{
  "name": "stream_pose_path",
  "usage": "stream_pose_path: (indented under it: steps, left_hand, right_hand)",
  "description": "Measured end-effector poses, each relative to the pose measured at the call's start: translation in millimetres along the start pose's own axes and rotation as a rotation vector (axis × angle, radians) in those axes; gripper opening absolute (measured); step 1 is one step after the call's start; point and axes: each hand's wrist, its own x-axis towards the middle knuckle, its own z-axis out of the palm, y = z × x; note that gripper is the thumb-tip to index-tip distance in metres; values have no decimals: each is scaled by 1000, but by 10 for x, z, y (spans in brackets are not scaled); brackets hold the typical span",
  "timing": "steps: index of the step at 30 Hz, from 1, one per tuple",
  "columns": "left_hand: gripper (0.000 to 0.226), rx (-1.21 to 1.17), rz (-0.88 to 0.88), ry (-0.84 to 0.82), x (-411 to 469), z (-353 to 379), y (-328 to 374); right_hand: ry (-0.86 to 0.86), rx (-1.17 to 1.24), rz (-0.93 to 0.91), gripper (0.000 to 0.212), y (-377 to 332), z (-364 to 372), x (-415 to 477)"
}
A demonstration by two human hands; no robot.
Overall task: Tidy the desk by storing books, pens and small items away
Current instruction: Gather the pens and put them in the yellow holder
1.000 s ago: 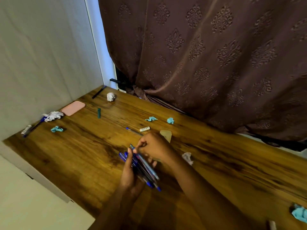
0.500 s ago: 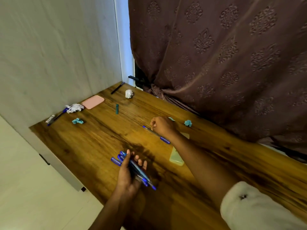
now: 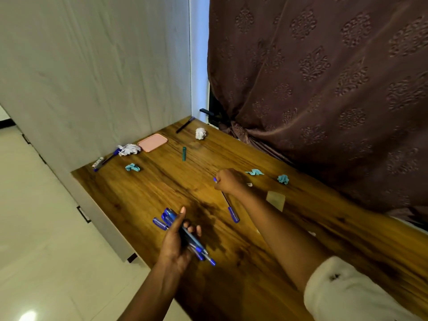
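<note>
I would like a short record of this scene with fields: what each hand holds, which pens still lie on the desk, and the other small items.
left hand: closed around a bundle of blue pens
right hand: closed on one blue pen, cap end pointing toward the person
loose pens: dark pen in the far corner; blue pen by the wall
other items: pink lid, green cap, white paper balls, teal scraps
surface: wooden desk

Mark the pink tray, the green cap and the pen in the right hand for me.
pink tray [image 3: 152, 142]: head view, bare middle of its top face.
green cap [image 3: 184, 154]: head view, middle of its length.
pen in the right hand [image 3: 233, 214]: head view, blue cap at its lower end.
</note>
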Motion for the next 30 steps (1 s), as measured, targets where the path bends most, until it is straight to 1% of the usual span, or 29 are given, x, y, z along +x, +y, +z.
stream_pose_path:
  steps: [2,4,6,8,10,13,15,17,19,21,22,23,24,25,26,27,30]
  left_hand:
    - [17,-28,-9,-5,-21,-15,65]
    - [14,-62,-12,-20,-36,-40,130]
    - [11,-111,-22,-46,-38,-76,220]
    - [14,-142,-14,-80,-23,-110,338]
    - [20,-166,-3,-136,-1,-135,461]
    - [37,-184,9,-199,57,-184,706]
    - [42,-178,24,-214,108,-232,891]
    - [39,-171,32,-217,151,-282,1118]
    - [29,-145,56,-212,186,-324,1346]
    - [17,-131,88,-200,232,-390,1580]
    - [13,-125,106,-191,249,-419,1685]
    - [10,-112,130,-186,262,-448,1786]
    - [10,-87,161,-187,262,-460,1863]
    - [11,-41,200,-198,263,-471,1939]
    - [15,36,249,-216,255,-472,2001]
    - [19,133,301,-235,240,-466,2052]
    - [31,349,428,-301,187,-458,2174]
  right_hand:
    - [83,256,23,14,-55,-175,-132]
    - [184,610,39,6,-125,-358,-357]
    - [303,941,40,11,-251,-474,-658]
    - [407,1141,33,11,-430,-451,-981]
    - [438,1240,41,15,-633,-276,-1219]
    - [382,1286,107,17,-987,125,-1337]
    - [393,1282,158,16,-1216,335,-1329]
    - [399,1266,197,17,-1449,462,-1299]
    - [324,1246,187,18,-1665,557,-1244]
    - [263,1248,210,14,-1866,662,-1162]
    - [252,1297,264,9,-1956,707,-1121]
    - [230,1407,358,7,-2044,747,-1078]
    - [172,1573,463,10,-2122,767,-1041]
    - [81,1765,553,17,-2215,788,-1002]
    - [6,1928,606,24,-2309,788,-977]
    - [-33,2032,626,30,-2390,801,-946]
    - [-27,2197,641,35,-2629,798,-875]
